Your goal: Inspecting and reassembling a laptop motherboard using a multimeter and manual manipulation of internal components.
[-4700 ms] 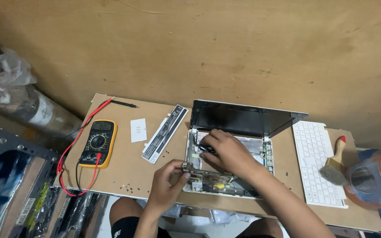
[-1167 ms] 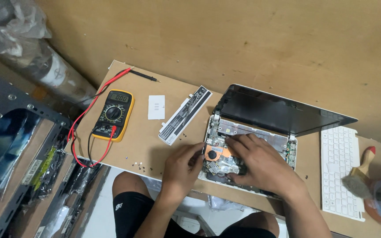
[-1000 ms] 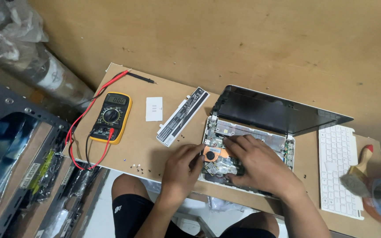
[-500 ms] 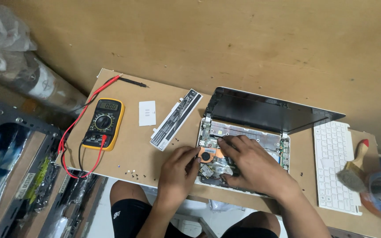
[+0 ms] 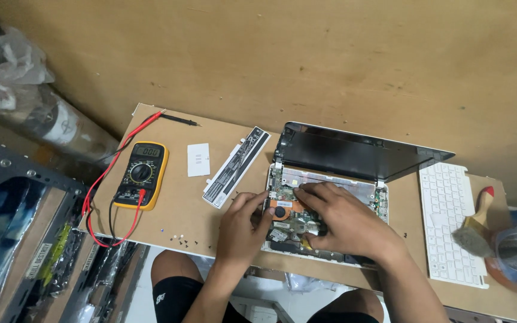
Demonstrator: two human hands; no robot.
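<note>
We see both hands on the opened laptop (image 5: pixel 330 209) at the bench's (image 5: pixel 210 221) near edge — the left hand (image 5: pixel 243 224) fingering its left rim, the right hand (image 5: pixel 339 218) spread flat over the bare circuit board, gripping nothing. Farther back lie a white battery pack (image 5: pixel 236 167) and a yellow multimeter (image 5: pixel 142 174).

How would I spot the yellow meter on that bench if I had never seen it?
Start at the opened laptop in the middle of the wooden bench, then look far left past the long white battery bar and the small white card. The multimeter lies there: the only yellow-edged thing, with a round dial and red and black leads.
</note>
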